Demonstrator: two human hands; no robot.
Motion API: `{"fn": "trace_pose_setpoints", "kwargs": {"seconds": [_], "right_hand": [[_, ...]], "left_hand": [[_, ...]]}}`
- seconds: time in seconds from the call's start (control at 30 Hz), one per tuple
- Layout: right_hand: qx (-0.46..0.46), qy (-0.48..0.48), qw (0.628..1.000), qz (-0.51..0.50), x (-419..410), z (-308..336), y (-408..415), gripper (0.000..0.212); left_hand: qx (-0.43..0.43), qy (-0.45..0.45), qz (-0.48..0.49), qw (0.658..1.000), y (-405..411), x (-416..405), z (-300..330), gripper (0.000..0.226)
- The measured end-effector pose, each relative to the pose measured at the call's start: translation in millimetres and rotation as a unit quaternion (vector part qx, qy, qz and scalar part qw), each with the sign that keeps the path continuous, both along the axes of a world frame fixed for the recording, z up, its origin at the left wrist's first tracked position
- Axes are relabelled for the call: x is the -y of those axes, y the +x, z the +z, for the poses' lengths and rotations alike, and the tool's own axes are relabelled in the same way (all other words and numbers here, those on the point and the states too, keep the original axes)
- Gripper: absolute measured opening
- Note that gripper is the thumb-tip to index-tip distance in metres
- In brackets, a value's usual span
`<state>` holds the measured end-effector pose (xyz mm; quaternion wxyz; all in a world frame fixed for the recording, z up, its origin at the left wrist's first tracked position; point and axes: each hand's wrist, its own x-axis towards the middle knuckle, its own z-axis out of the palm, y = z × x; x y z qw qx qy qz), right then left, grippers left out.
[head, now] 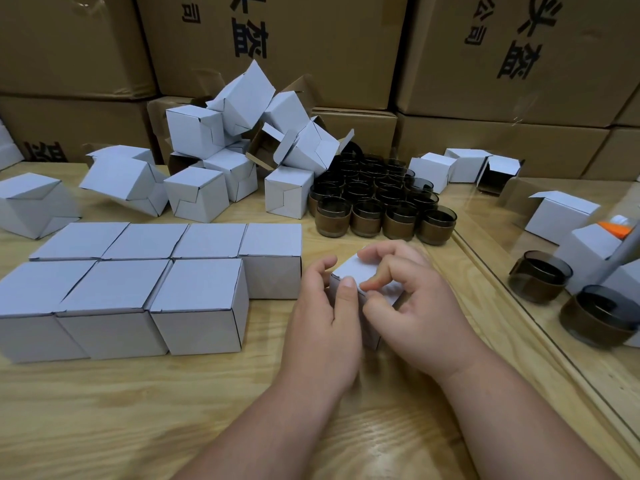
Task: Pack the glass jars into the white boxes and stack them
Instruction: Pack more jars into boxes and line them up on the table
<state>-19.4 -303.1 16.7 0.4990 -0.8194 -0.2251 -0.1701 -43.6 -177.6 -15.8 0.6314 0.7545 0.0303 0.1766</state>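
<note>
Head view: seven closed white boxes point(145, 289) are lined up in two rows on the wooden table point(138, 410), unstacked, while a cluster of dark glass jars point(377, 199) and a heap of empty boxes point(242, 143) remain behind. One small white box point(356, 271) is gripped by the left hand point(323, 320), its top flap being pinched shut by the right hand point(412, 306); roughly a quarter seems done.

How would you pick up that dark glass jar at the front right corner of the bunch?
Take the front-right jar from above or from its open right side, fingers across the rim. It stands upright, mouth up, with other jars tight against its left and back.
</note>
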Motion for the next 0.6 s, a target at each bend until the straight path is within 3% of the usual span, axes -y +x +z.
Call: {"fn": "trace_pose_setpoints", "kwargs": {"seconds": [0.13, 0.3, 0.43, 0.5, 0.6], "right_hand": [[-0.006, -0.050, 0.999, -0.014, 4, 2, -1, 0.008], [-0.020, -0.115, 0.990, -0.081, 20, 10, 1, 0.035], [-0.080, -0.107, 0.988, -0.079, 30, 12, 1, 0.041], [-0.118, -0.081, 0.988, -0.062, 31, 14, -2, 0.040], [-0.148, -0.018, 0.989, 0.002, 25, 17, -5, 0.038]], "left_hand": [[-0.003, -0.023, -0.007, 1.000, 0, 0, 2, 0.031], [0.008, -0.041, 0.001, 0.999, 2, -2, 2, 0.030], [0.024, -0.021, 0.017, 0.999, -2, 0, 5, 0.027], [0.143, 0.057, 0.071, 0.986, -8, -2, 13, 0.025], [0.351, 0.151, 0.062, 0.922, -16, 0, 18, 0.026]]}}
